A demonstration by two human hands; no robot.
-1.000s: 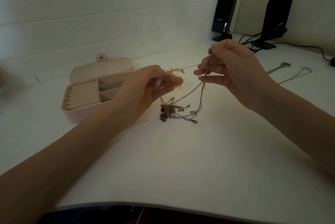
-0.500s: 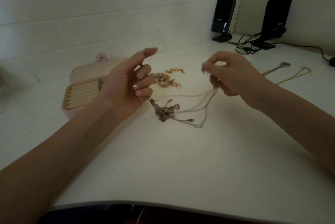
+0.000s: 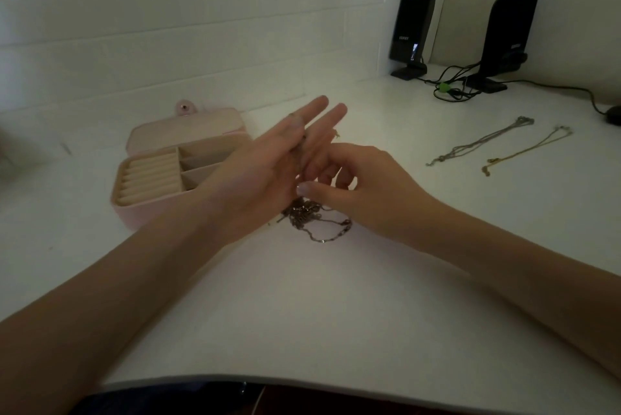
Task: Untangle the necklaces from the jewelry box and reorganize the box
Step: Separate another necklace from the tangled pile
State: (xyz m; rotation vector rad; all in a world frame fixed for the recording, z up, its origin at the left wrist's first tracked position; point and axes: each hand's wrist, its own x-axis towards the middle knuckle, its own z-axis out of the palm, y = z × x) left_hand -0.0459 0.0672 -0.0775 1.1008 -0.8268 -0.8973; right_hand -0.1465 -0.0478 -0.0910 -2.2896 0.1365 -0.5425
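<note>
- Chains (image 3: 312, 216) are bunched on the desk (image 3: 302, 307), just under both hands.
- Left hand (image 3: 268, 176) is held flat, fingers straight; right hand (image 3: 363, 186) is curled, a strand probably pinched.
- Thin, limp, snaggy stuff, so probably best picked up near a clasp.

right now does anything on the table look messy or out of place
Yes: a knotted clump of silver chains lies bunched below both hands, still tangled. Two necklaces lie out straight at far right, and the open pink jewelry box looks empty.

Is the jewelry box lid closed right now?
No, the pink jewelry box lies open, its lid folded back and its compartments showing.
</note>
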